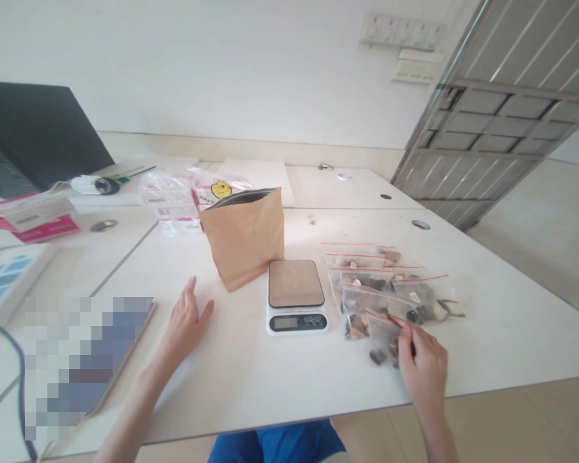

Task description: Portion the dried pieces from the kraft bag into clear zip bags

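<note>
Your right hand pinches the nearest small zip bag beside the scale. Your left hand rests open and empty on the table, near the paper pouch.

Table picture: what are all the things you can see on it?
paper bag: one, brown, standing open behind the scale
scale: one, white, mid-table
zip bags: several, clear with red strips, dark and pale pieces inside, right of the scale
smiley packet: one, clear with yellow face, behind the paper bag
box: one, pink and white, far left
screen: one, black, back left
table: one, white
left hand: one, bare, flat on the table, left of the paper bag
right hand: one, bare, fingertips on the nearest of the zip bags
</note>
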Demonstrator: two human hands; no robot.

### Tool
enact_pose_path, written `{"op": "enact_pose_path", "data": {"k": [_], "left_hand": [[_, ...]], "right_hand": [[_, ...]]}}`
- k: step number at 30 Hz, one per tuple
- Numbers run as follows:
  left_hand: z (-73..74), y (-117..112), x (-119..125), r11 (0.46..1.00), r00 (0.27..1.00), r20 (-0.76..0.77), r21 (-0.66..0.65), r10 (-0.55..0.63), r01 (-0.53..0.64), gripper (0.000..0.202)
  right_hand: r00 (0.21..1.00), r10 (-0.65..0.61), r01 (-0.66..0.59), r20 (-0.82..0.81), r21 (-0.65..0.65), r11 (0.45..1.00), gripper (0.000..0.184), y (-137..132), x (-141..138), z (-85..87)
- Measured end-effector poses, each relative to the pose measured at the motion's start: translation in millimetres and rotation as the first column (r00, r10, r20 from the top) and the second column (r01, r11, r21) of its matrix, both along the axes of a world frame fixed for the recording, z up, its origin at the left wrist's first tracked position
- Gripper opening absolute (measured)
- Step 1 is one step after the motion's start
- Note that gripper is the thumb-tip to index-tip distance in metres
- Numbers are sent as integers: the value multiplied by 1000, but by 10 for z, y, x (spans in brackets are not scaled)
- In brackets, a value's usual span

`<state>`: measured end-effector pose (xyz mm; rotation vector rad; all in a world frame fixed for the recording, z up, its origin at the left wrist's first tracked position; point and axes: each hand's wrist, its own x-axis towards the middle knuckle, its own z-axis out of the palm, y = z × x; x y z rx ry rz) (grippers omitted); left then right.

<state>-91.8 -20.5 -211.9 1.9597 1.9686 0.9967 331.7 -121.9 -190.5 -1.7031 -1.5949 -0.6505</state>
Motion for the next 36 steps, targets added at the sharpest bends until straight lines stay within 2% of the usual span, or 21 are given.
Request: {"op": "enact_pose_path", "data": {"k": [4,7,13,18,22,25,27,30,31,33,35,36], "left_hand": [[-128,-192,-50,999,968,-247,-26,-41,35,59],[-145,-191,-53,1000,956,-294,-28,-22,15,59],[-135,-170,-83,998,956,-285,-38,-61,52,62],[-82,-212,-113,994,965,-247,-79,-91,74,62],[-9,-290,-109,992,980,-169,-91,-107,92,58],[66,-416,-36,993,989,-97,-53,-111,106,52],[153,-546,69,994,994,-28,-44,-102,100,47],[358,-807,325,985,980,185,-137,-75,101,39],[440,-903,432,970,945,319,-199,-74,143,38],[609,-1088,659,938,825,550,-201,-130,282,38],[759,-1232,879,874,696,677,-161,-241,459,34],[822,-1278,976,841,633,725,-141,-272,523,32]], "right_hand": [[1000,-3,2,24,9,1000,38,2,-1,5],[999,-23,22,31,21,1000,38,8,-9,11],[1000,7,-7,-8,17,1000,33,12,7,13],[994,-35,39,-99,36,999,32,-10,-9,-6],[983,-119,113,-141,-50,992,42,-21,-20,-19],[988,-120,105,-96,-154,983,53,-17,-10,28],[994,-91,77,-56,-224,972,58,-19,-13,130],[999,-34,29,-13,-283,959,63,-49,-80,418],[1000,-13,11,-7,-279,960,64,-67,-131,543],[999,41,-48,-34,-251,967,61,-107,-292,809],[979,141,-175,-146,-255,951,47,-140,-542,1054],[945,219,-285,-244,-282,916,39,-148,-698,1152]]}}
